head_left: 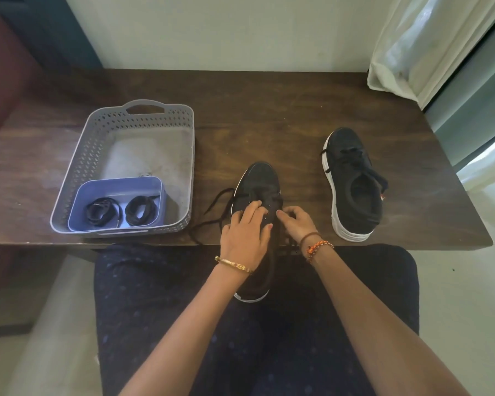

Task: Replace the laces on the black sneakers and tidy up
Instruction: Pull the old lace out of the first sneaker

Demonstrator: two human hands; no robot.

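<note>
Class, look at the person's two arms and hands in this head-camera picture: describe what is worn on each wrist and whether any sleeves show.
Both forearms are bare, with no sleeves in view. The left hand has a thin gold bangle round its wrist. The right hand has two bands at its wrist: a plain dark brown thread band and, just behind it, a braided orange and multicoloured cord bracelet. No rings are clearly visible.
</note>
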